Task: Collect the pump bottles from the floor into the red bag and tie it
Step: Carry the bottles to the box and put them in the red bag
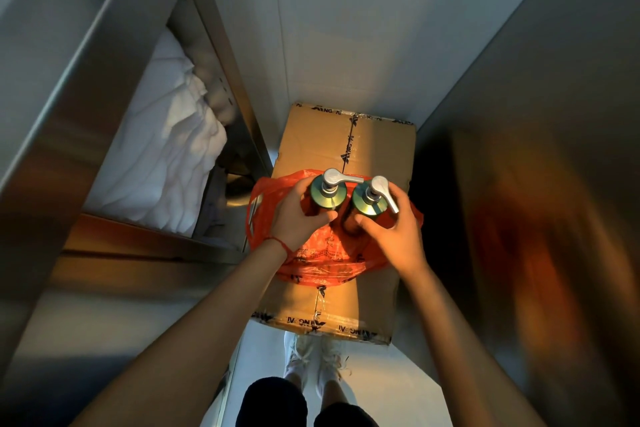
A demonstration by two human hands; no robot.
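Pump bottles [346, 199] upright, gripped one per hand, hands [349, 222] over red bag [320, 253].

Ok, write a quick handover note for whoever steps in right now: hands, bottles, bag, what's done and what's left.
Left hand: gripping the left green pump bottle with silver pump head.
Right hand: gripping the right green pump bottle with silver pump head.
Both bottles are upright, side by side, over the crumpled red plastic bag, which lies on the taped brown cardboard box.
Done: two bottles picked up.
Left: get them inside the bag, then tie it. Bag untied.
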